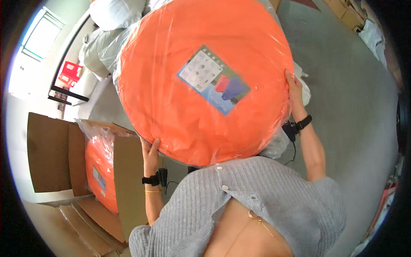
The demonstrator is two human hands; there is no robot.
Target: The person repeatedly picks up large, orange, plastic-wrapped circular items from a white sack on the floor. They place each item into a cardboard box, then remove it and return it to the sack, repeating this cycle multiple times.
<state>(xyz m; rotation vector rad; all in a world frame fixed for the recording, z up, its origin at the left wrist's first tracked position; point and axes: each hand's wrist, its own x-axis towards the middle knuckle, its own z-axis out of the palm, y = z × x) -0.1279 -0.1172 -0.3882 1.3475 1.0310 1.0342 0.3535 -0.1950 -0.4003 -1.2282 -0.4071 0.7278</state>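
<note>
A large round, flat orange bundle (162, 81) in clear plastic wrap is held up in front of my chest. It looks like folded fabric, and a printed card (214, 81) lies under the plastic near its middle. My left hand (150, 150) grips the lower left rim, thumb on the face and the other fingers mostly behind it. Around the right rim my right hand (293, 91) is closed, its fingers partly hidden by the edge. Both wrists wear a black strap with a small device.
At lower left stands an open cardboard box (132, 180) with another plastic-wrapped orange bundle (100, 171) inside. White and grey sacks (113, 17) are piled behind at upper left, near a red plastic stool (69, 73). Cardboard boxes (344, 13) sit at upper right on the grey floor (346, 107).
</note>
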